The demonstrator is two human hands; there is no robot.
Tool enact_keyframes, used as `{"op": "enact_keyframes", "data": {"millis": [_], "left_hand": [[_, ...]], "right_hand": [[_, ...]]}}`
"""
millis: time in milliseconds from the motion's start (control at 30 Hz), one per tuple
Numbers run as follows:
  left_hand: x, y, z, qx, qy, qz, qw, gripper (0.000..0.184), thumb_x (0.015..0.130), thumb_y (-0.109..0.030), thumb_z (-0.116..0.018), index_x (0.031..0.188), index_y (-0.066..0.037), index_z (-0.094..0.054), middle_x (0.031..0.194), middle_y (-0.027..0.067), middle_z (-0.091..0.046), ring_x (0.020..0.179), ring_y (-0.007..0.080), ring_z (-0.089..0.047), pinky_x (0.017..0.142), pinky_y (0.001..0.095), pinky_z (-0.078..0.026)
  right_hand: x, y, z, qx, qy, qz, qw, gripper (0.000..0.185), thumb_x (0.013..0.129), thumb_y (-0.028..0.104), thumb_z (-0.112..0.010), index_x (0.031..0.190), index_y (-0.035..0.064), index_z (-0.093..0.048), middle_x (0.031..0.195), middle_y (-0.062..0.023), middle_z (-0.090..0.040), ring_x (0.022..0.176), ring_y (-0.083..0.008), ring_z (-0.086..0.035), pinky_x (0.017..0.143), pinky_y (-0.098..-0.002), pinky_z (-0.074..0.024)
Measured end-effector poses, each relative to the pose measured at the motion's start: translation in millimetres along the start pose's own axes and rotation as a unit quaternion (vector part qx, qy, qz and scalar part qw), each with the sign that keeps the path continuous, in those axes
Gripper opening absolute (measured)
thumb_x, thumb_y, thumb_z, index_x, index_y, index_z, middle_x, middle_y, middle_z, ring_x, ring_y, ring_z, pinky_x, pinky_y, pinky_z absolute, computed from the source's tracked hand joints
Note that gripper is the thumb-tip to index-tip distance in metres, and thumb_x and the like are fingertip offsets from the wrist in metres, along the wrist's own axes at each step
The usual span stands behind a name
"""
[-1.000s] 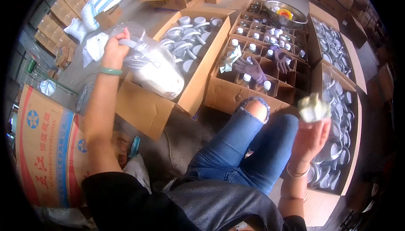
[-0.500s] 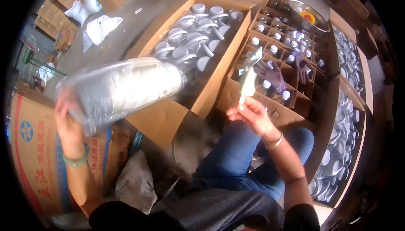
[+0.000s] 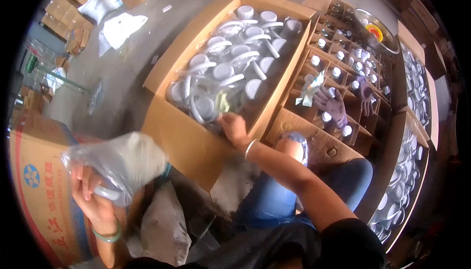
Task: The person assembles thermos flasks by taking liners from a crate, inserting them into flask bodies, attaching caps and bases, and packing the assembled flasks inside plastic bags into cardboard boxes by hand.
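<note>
left hand (image 3: pixel 93 195) at 8 o'clock, fingers clamped on handle (image 3: pixel 108 193), could drop bagged flask (image 3: pixel 142 158) if plastic (image 3: pixel 81 152) slips; right hand (image 3: pixel 236 129) pinches scrap (image 3: pixel 222 102).

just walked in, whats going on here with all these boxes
A seated person's left hand holds a plastic-wrapped flask beside an open carton packed with bagged flasks. The right hand, at that carton's near end, pinches a pale green item too blurred to name. Purple gloves lie on a divided box.
</note>
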State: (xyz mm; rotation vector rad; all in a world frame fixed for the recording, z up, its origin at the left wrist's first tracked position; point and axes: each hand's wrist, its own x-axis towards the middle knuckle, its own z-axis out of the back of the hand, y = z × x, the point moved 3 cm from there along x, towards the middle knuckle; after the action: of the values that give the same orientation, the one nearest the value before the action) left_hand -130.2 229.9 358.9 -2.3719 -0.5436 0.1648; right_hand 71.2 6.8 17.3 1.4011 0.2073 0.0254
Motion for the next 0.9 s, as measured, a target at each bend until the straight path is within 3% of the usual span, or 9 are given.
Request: {"op": "enact_keyframes", "data": {"millis": [233,300,400,567,633,667,733,800,900], "left_hand": [[-12,-24,66,-0.092,0.035,0.092,0.991,0.009,0.099,-0.012,-0.041,0.096,-0.008,-0.049,0.076,0.0016,-0.044,0.059,0.0055,-0.039,0.058,0.0215,-0.040],[-18,-34,80,0.489,-0.080,-0.120,0.860,0.020,0.094,-0.016,-0.051,0.097,0.004,-0.053,0.089,0.0086,-0.058,0.070,0.0115,-0.055,0.069,0.0249,-0.048],[-17,-21,55,0.025,-0.040,0.062,0.997,0.012,0.093,-0.006,-0.046,0.082,-0.005,-0.048,0.070,0.0010,-0.046,0.055,0.0071,-0.042,0.059,0.0200,-0.041],[-34,-25,23,-0.047,-0.051,0.033,0.997,0.019,0.094,-0.003,-0.042,0.076,-0.010,-0.043,0.064,-0.0027,-0.036,0.051,0.0052,-0.037,0.054,0.0178,-0.036],[-39,-28,-3,0.075,-0.053,0.030,0.995,0.014,0.094,-0.003,-0.043,0.081,-0.007,-0.045,0.067,-0.0006,-0.040,0.053,0.0064,-0.039,0.055,0.0184,-0.039],[-44,-23,-18,0.075,-0.059,0.030,0.995,0.014,0.094,-0.003,-0.043,0.081,-0.007,-0.045,0.067,-0.0006,-0.040,0.053,0.0064,-0.039,0.055,0.0184,-0.039],[-52,-22,-55,0.492,-0.135,-0.121,0.851,0.034,0.095,-0.006,-0.043,0.125,0.010,-0.041,0.100,0.0115,-0.053,0.061,0.0072,-0.043,0.063,0.0207,-0.047],[-55,-27,-69,0.630,-0.122,-0.215,0.736,0.037,0.094,-0.010,-0.045,0.125,0.010,-0.044,0.107,0.0139,-0.053,0.075,0.0118,-0.043,0.072,0.0244,-0.044],[-57,-39,-78,0.708,-0.034,-0.323,0.627,0.041,0.094,-0.017,-0.047,0.125,0.010,-0.047,0.117,0.0176,-0.052,0.095,0.0188,-0.044,0.086,0.0299,-0.040]], "right_hand": [[39,-53,-50,-0.142,0.267,-0.084,0.950,0.024,0.083,0.028,-0.071,0.098,0.0091,-0.072,0.090,-0.0050,-0.068,0.080,-0.0185,-0.061,0.073,-0.0360,-0.0491],[39,-38,-36,-0.132,0.315,-0.094,0.935,0.026,0.081,0.032,-0.072,0.098,0.0123,-0.073,0.087,-0.0024,-0.067,0.078,-0.0160,-0.056,0.072,-0.0349,-0.0461],[46,-56,-43,-0.123,0.324,-0.132,0.929,0.028,0.080,0.037,-0.072,0.100,0.0164,-0.073,0.089,-0.0026,-0.067,0.094,-0.0199,-0.055,0.080,-0.0377,-0.0455],[13,0,-8,-0.294,0.108,0.096,0.945,0.029,0.071,0.041,-0.076,0.097,0.0283,-0.074,0.139,-0.0198,-0.047,0.135,-0.0525,-0.018,0.107,-0.0685,-0.0160],[36,-14,4,-0.246,0.065,0.104,0.962,0.025,0.069,0.041,-0.077,0.093,0.0361,-0.073,0.152,-0.0289,-0.015,0.134,-0.0546,-0.019,0.108,-0.0647,-0.0191],[51,-9,23,-0.259,0.099,0.098,0.956,0.020,0.072,0.038,-0.076,0.091,0.0310,-0.074,0.143,-0.0253,-0.032,0.132,-0.0489,-0.027,0.106,-0.0638,-0.0245],[79,-11,60,-0.154,0.120,0.077,0.978,0.034,0.081,0.028,-0.073,0.111,0.0179,-0.062,0.116,-0.0146,-0.057,0.108,-0.0327,-0.049,0.097,-0.0486,-0.0415],[79,0,87,0.126,0.110,-0.002,0.986,0.074,0.085,0.017,-0.072,0.143,0.0048,-0.028,0.089,-0.0042,-0.065,0.083,-0.0164,-0.063,0.087,-0.0289,-0.0529],[71,20,107,0.118,0.075,0.027,0.990,0.041,0.085,0.015,-0.072,0.121,0.0042,-0.055,0.084,-0.0005,-0.065,0.081,-0.0136,-0.060,0.075,-0.0296,-0.0517]]}}
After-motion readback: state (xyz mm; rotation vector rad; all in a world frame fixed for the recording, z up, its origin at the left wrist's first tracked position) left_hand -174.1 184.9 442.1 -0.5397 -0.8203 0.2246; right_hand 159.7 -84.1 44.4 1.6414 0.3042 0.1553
